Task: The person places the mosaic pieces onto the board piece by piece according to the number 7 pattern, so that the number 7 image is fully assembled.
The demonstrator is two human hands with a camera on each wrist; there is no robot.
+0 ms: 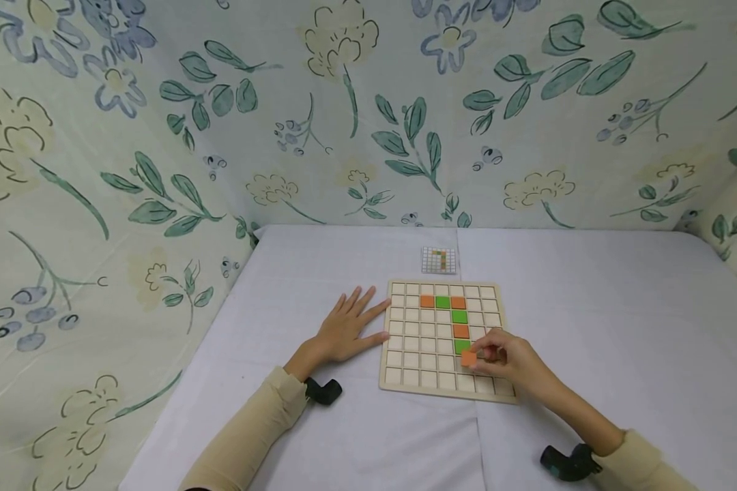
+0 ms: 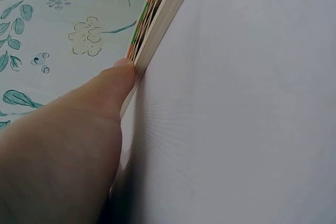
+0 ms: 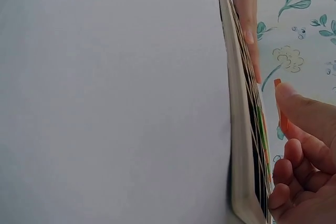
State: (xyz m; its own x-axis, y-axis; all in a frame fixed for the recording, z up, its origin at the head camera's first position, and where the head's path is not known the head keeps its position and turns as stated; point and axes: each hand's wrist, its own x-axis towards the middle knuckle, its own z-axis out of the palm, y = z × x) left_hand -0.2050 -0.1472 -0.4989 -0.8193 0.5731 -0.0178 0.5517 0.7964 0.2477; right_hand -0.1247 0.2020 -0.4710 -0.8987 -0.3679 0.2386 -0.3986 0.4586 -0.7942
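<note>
My right hand pinches an orange square tile between thumb and fingers over the wooden grid board. In the right wrist view the orange tile is tilted and apart from the board. Beneath a row of orange and green tiles, a column runs down from the row's right end, with a green tile lowest, just above the held one. My left hand lies flat with fingers spread, its thumb and fingertips touching the board's left edge.
A small card with a coloured grid pattern lies behind the board. White cloth covers the table, and floral fabric hangs behind and at the sides. Each wrist carries a black device.
</note>
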